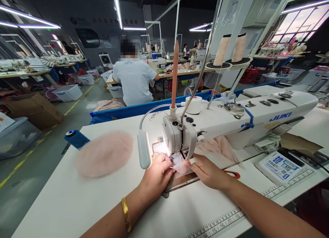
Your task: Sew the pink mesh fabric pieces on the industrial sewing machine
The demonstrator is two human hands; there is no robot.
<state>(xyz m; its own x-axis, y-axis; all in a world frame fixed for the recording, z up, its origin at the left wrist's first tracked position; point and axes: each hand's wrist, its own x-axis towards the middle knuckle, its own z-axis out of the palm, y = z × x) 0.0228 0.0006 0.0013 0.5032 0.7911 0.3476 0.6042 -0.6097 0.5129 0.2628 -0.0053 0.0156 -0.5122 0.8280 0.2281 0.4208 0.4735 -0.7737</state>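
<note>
A piece of sheer pale pink fabric [181, 166] lies under the needle area of a white sewing machine [177, 133]. My left hand [160, 169] pinches the fabric's left side, close to the presser foot. On the other side, my right hand [205, 170] grips the fabric's right edge between thumb and fingers. The lit lamp [144, 149] on a bent metal neck shines onto the stitching spot. More pink fabric [218, 147] lies behind the machine head, under the arm. The needle itself is too small to make out.
A round, sheer pink piece [104, 154] lies left on the white table [64, 197], near a blue thread cone [76, 138]. Orange-handled scissors [232, 174] and a white box [279, 166] are at right. A ruler strip [223, 221] runs along the front edge. A person [133, 78] sits ahead.
</note>
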